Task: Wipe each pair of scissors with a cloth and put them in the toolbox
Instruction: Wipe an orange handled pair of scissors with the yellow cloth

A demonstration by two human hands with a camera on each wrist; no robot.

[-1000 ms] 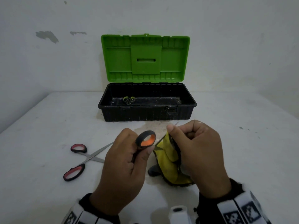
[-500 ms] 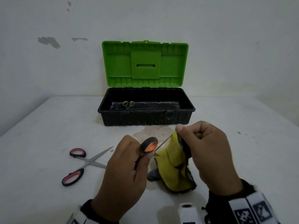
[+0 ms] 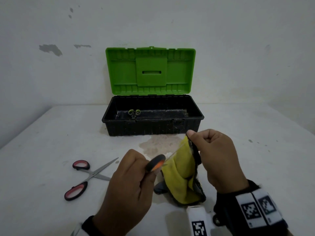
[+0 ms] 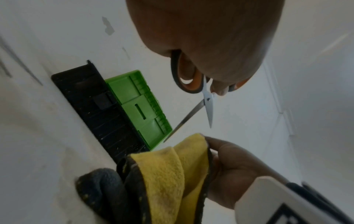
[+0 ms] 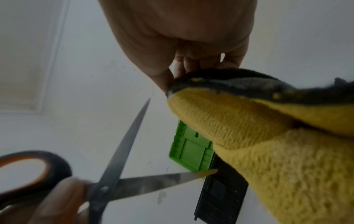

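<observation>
From your head view, your left hand (image 3: 126,183) grips the orange-handled scissors (image 3: 156,165) by the handle loops, fingers curled round them, while your right hand (image 3: 216,157) pinches the top edge of the yellow cloth (image 3: 180,176) between thumb and fingers; the cloth hangs down, its lower end on the white table (image 3: 51,133). A blade runs from the handle up against the cloth. The toolbox (image 3: 153,126) stands open behind your hands, green lid (image 3: 150,70) upright, with green-handled scissors (image 3: 134,112) lying inside at the left. Red-handled scissors (image 3: 85,178) lie spread open on the table to your left, well apart from the box. In your left wrist view, the orange-handled scissors (image 4: 205,103) are open, the blades apart in a V, both tips just above the cloth (image 4: 172,174), which your right hand (image 4: 233,168) holds at its edge. In your right wrist view, your fingers (image 5: 164,75) clamp the cloth's (image 5: 258,151) dark border, and the open blades (image 5: 122,151) sit just beside the cloth; whether either tip touches it can't be told.
</observation>
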